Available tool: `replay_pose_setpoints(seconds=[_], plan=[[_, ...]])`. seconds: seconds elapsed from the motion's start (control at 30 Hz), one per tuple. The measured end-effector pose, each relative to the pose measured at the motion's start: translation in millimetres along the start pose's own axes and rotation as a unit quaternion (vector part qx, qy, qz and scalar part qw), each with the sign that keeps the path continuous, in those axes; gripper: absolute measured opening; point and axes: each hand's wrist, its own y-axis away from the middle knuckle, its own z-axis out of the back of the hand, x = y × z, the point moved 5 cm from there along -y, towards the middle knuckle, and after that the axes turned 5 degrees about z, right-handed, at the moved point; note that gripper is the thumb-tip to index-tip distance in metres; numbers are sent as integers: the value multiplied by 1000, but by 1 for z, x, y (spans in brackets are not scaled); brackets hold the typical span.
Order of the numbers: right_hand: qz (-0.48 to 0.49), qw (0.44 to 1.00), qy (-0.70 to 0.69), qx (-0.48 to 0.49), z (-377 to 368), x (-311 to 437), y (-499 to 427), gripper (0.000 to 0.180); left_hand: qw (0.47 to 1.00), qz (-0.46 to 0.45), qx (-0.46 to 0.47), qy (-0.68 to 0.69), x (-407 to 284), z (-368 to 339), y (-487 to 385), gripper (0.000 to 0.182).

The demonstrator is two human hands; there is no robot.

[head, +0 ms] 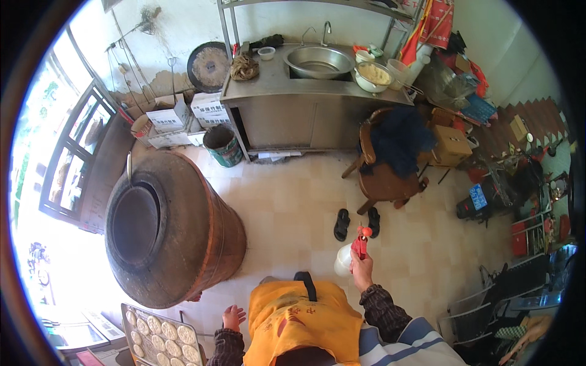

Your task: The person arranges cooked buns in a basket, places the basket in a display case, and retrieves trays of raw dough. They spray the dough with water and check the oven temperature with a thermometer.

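My right hand [362,271] grips a pump spray bottle [343,261] by its red trigger head; its body is white and translucent. The bottle is held out in front of me over the tiled floor. My left hand [233,317] is empty, fingers slightly curled and apart, beside my yellow apron [302,315]. Nearest to that hand is a metal tray [198,337] bearing several pale, round flat dough pieces [154,325]. Ahead on the left stands a large barrel-shaped oven [183,242], with a dark round lid or pan [136,225] at its mouth.
A steel counter [274,87] with a sink basin [319,61] and a bowl of yellowish crumbly food [373,75] lines the wall. A wooden chair [382,187], black sandals [341,225] and a motor scooter [499,187] stand rightward. Another person's arm [526,338] appears lower right.
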Motion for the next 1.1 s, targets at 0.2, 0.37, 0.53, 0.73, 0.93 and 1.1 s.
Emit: replay_pose_setpoints(seconds=[0.2, 0.37, 0.53, 0.73, 0.93, 1.1], plan=[[-31, 999, -19, -15, -56, 35, -85, 21, 993, 83, 9, -80, -83, -51, -58, 44], [-39, 999, -3, -16, -115, 55, -171, 22, 985, 161, 41, -48, -84, -65, -163, 37], [-72, 994, 52, -58, -213, 117, -269, 16, 730, -287, 54, -618, -173, -106, -235, 35], [29, 998, 57, 15, -347, 204, -379, 17, 816, -207, 39, -538, -269, -133, -301, 35], [81, 989, -2, 122, -470, 274, -486, 16, 827, -184, 29, -530, -321, -145, -310, 34], [101, 978, -4, 182, -590, 322, -589, 17, 857, -113, 30, -502, -353, -157, -297, 34]])
